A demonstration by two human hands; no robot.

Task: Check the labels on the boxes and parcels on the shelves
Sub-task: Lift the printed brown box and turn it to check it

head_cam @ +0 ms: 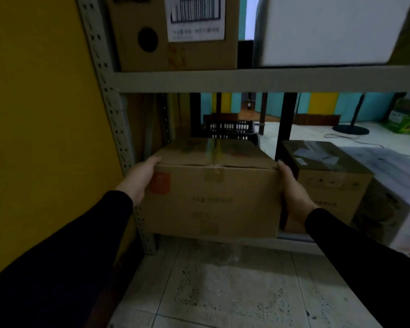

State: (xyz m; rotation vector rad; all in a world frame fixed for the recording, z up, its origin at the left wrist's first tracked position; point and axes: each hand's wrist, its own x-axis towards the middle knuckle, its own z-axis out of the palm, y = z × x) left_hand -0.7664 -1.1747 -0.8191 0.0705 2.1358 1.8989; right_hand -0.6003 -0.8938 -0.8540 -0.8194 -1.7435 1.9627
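Holding the brown taped cardboard box [213, 188] on the bottom grey metal shelf [246, 79], left hand [141, 178] and right hand [291, 188] press flat, fingers extended; uneven pull risks dropping it.

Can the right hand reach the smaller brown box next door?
Probably yes. The right hand rests on the big cardboard box, and the smaller brown box sits just beside it with nothing between.

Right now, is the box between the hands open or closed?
Closed. The box has its top flaps lying flat and meeting at the middle seam, with tape over the front edge.
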